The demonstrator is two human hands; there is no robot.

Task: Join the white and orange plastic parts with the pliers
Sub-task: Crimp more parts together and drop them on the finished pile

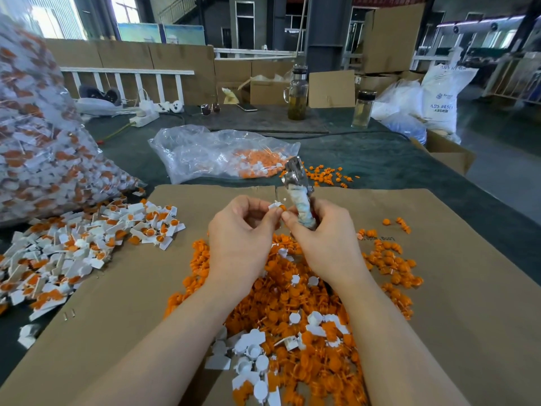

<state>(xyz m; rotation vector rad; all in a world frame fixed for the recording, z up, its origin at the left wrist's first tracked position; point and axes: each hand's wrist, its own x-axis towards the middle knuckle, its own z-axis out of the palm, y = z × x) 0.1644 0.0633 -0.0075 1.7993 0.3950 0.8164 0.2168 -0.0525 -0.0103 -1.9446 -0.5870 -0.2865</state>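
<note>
Above the cardboard sheet (123,288): we work.
Left hand (241,230): we pinch a small white-and-orange plastic part (276,206).
Right hand (325,238): we grip tape-wrapped metal pliers (297,187).

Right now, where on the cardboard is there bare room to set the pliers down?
Bare cardboard lies between the joined pile and the orange heap, also right of the heap. The middle under both hands is crowded.

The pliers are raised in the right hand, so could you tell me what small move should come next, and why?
Probably bring the pliers down onto the white and orange piece: the left hand pinches it beside the right hand, but the pliers' head points up, away from it.
</note>
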